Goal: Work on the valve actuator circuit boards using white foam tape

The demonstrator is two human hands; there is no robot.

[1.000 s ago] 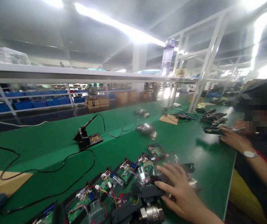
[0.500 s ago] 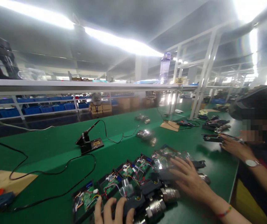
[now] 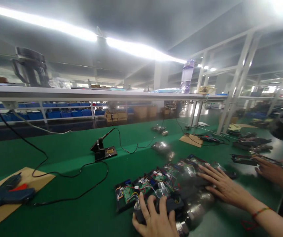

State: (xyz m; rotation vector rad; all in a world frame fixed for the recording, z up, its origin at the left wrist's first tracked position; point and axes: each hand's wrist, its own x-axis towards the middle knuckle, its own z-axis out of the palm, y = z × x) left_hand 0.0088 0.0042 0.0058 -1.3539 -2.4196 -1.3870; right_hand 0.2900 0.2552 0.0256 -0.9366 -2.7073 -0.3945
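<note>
Bare hands; right wrist (image 3: 260,211) wears multicoloured braided band; no sleeves visible.

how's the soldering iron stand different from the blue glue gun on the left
The soldering iron stand is black and sits directly on the green table; the blue glue gun lies on a brown board. The stand holds its iron tilted upward, while the glue gun lies flat on its side. The stand is farther from the left hand and right hand; the glue gun is at the near left edge. Neither is touched, and a black cord runs toward each.
</note>
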